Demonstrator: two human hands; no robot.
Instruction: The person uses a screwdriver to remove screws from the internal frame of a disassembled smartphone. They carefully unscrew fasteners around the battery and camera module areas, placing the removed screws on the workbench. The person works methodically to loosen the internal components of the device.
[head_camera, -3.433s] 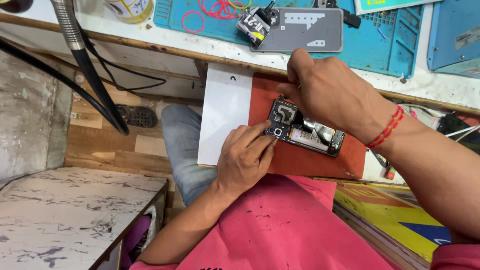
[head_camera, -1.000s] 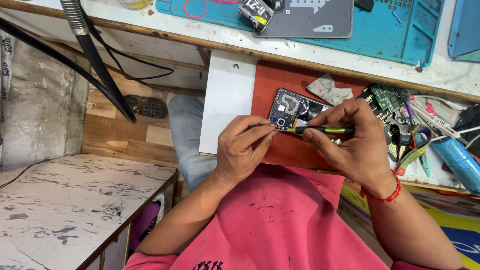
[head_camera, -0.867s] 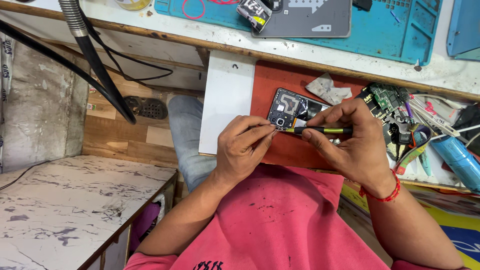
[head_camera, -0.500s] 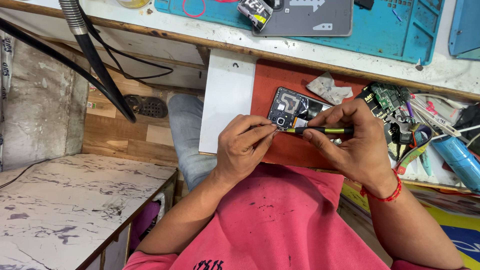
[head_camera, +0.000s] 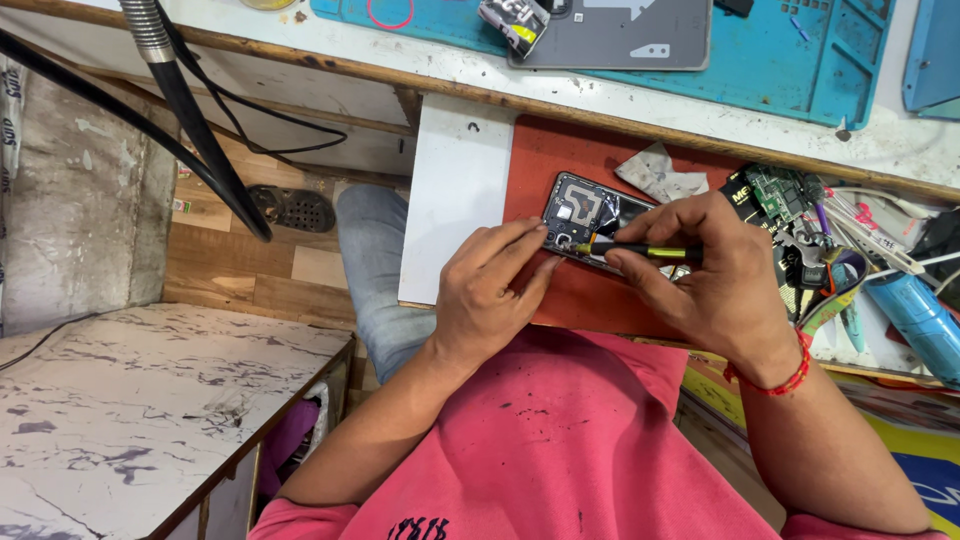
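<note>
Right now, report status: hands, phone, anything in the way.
Left hand steadies the opened phone at its edge. Right hand holds a screwdriver, tip on the phone. Crumpled cloth beside, not blocking.

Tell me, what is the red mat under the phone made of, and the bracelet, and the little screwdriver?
The red mat looks like matte rubber or silicone: flat, dull, no shine. The bracelet on the right hand looks like red thread or small beads; too small to tell. The screwdriver seems to have a dark plastic or metal handle with a yellowish band.
</note>
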